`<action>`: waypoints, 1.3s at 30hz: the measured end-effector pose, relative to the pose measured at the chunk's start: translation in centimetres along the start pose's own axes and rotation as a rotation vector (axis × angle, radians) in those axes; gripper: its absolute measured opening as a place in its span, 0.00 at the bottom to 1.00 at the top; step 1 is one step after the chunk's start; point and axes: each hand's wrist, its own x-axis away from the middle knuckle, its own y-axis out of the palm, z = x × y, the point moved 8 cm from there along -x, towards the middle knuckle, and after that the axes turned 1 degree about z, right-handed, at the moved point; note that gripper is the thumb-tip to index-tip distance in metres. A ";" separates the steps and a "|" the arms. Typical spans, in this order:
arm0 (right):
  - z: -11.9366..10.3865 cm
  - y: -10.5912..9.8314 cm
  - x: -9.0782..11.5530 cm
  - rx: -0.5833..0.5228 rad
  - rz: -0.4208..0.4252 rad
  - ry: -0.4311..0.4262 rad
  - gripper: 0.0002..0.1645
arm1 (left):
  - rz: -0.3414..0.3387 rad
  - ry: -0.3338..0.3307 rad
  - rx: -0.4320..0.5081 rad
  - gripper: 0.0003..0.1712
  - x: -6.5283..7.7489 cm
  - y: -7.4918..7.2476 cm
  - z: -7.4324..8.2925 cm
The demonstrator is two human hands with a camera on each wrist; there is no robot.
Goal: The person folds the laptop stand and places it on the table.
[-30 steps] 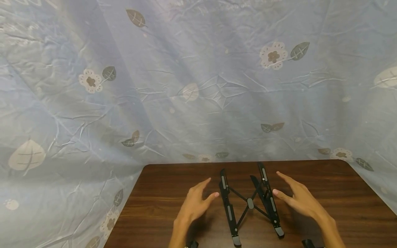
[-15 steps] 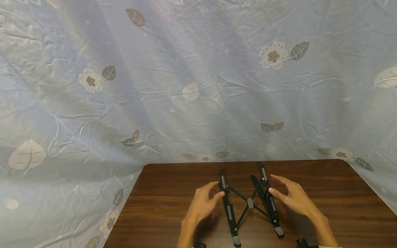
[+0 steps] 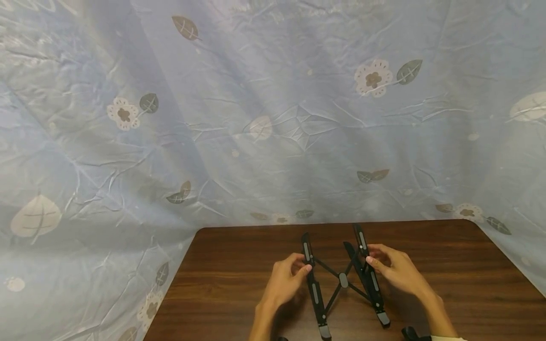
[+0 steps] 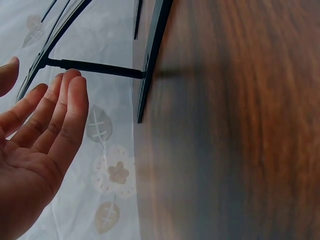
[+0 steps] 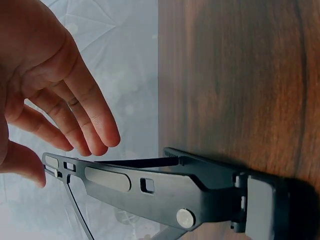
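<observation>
A black folding laptop stand (image 3: 343,280) stands opened out on the table, its two side rails joined by crossed struts with a grey oval hub. My left hand (image 3: 283,284) is at the left rail, thumb tip right at its edge and fingers reaching along its outer side. In the left wrist view, those fingers (image 4: 77,97) are loosely extended close to a strut, with the thumb apart from them. At the other rail is my right hand (image 3: 398,270), thumb tip at the rail's edge. The right wrist view shows its relaxed fingertips (image 5: 107,132) just beside the rail (image 5: 150,190).
The stand rests on a dark brown wooden table (image 3: 226,265) with rounded far corners. Behind and to the left hangs a wrinkled pale curtain (image 3: 256,156) printed with leaves and flowers. Grey pads (image 3: 325,331) tip the near ends of the rails.
Both hands have moved inward from either side, from apart from the stand to right at its two rails. The stand itself stays in place.
</observation>
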 end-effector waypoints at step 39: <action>1.3 1.0 -0.6 -0.108 -0.035 0.106 0.15 | 0.036 -0.125 0.328 0.10 0.0 1.1 -0.2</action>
